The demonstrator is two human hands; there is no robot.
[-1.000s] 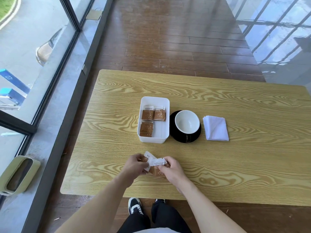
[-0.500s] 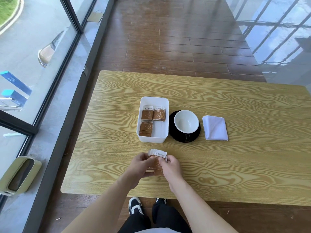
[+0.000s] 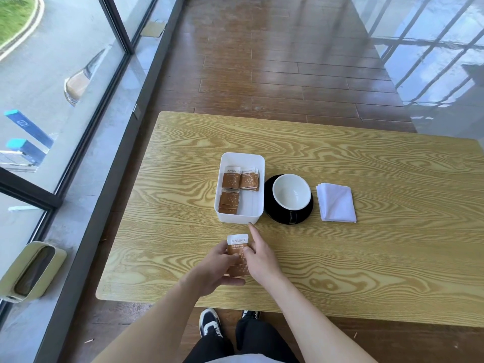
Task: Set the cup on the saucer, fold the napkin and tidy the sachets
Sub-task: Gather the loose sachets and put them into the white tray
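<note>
A small stack of brown-and-white sachets [image 3: 237, 247] is pinched between my left hand [image 3: 214, 268] and my right hand [image 3: 258, 258], just in front of the white tray [image 3: 258, 163]. My right index finger points out toward the tray's near edge. Inside the tray lie several more brown sachets [image 3: 241, 180] in three piles. Right of the tray a white cup [image 3: 291, 191] rests on a black saucer [image 3: 271, 205]. A folded white napkin [image 3: 336, 203] lies flat to the right of the saucer.
The wooden table [image 3: 366, 258] stands beside a glass wall on the left. A pale green bin [image 3: 31, 272] sits on the floor at the lower left. My shoes show under the table's near edge.
Both hands have squared the loose sachets into one stack and shifted slightly toward the tray. My right index finger now extends forward.
</note>
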